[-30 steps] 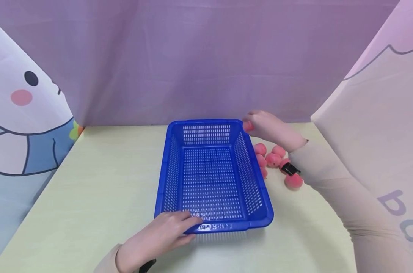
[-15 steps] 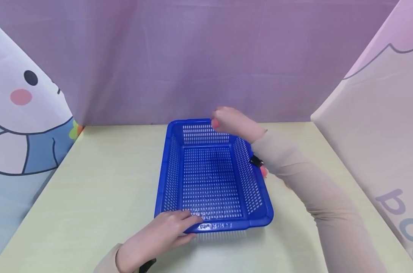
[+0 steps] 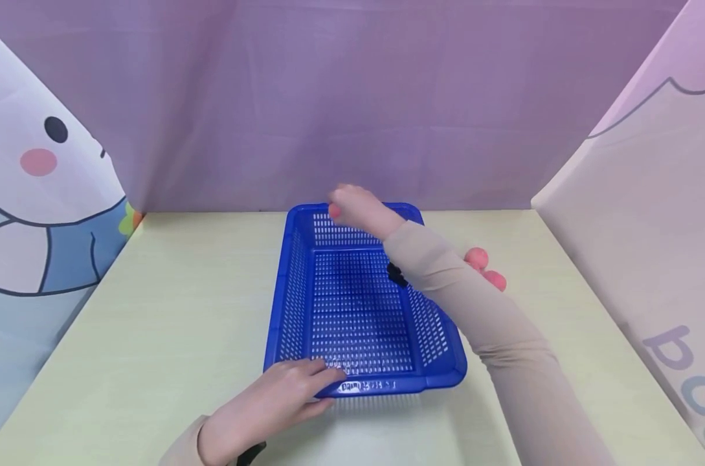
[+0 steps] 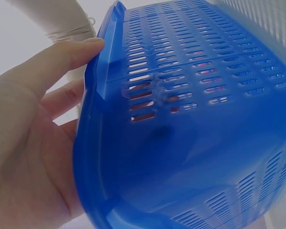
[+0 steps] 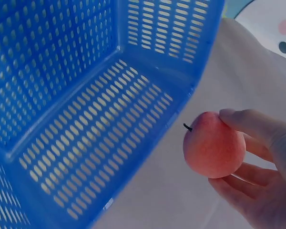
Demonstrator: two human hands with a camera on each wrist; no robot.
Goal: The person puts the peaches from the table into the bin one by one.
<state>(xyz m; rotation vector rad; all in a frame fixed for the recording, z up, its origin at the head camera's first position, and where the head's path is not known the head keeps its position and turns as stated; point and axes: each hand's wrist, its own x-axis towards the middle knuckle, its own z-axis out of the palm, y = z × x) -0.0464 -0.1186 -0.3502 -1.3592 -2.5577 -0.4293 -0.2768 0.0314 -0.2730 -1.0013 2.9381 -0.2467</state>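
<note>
A blue plastic basket [image 3: 360,310] with slotted walls sits on the table, and no fruit shows inside it. My left hand [image 3: 279,395] grips its near rim, thumb on one side and fingers on the other, as the left wrist view [image 4: 43,129] also shows. Over the far end of the basket, my right hand [image 3: 360,210] holds a small red apple [image 3: 335,211]. In the right wrist view that apple [image 5: 214,145] is pinched between thumb and fingers, its dark stem pointing away from the hand, outside the basket's rim [image 5: 155,148].
Right of the basket lie more red apples [image 3: 476,257], partly hidden behind the right sleeve [image 3: 474,298]. A purple cloth [image 3: 352,103] hangs behind the pale table [image 3: 201,291]. Printed cloth walls stand at the left [image 3: 43,213] and right [image 3: 637,213].
My right hand has carried the apple leftward from beyond the basket's far right corner to over its far rim. The left hand keeps its grip on the near rim.
</note>
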